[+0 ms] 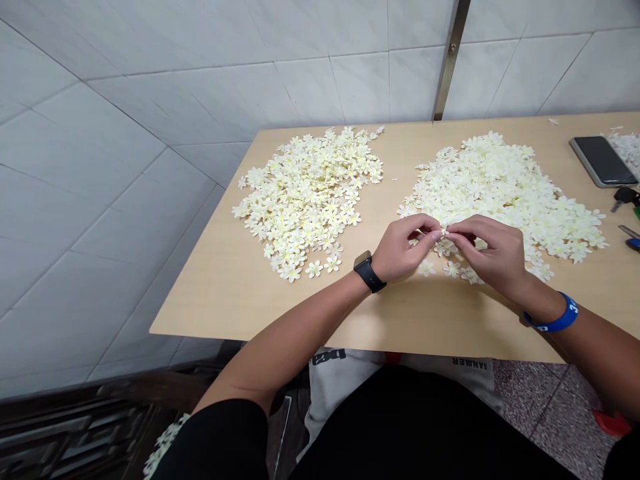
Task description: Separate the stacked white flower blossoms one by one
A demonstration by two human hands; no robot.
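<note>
Both hands meet fingertip to fingertip over the front edge of the right pile of artificial flowers (pixel 495 180), which are white with pale yellow centres. My left hand (pixel 404 248), with a black watch on its wrist, pinches a small white flower (pixel 444 232) between thumb and forefinger. From the other side my right hand (pixel 493 253) pinches the same small piece, a blue band round its wrist. The fingers hide most of it. A second pile of like flowers (pixel 310 193) lies to the left, spread on the light wooden table (pixel 240 293).
At the far right lie a phone (pixel 603 161), keys (pixel 625 196), a blue-handled tool (pixel 634 244) and a heap of small white bits (pixel 627 150). A tiled wall (pixel 340 87) with a metal strip (pixel 450 60) stands behind the table. More flowers (pixel 163 443) show at lower left.
</note>
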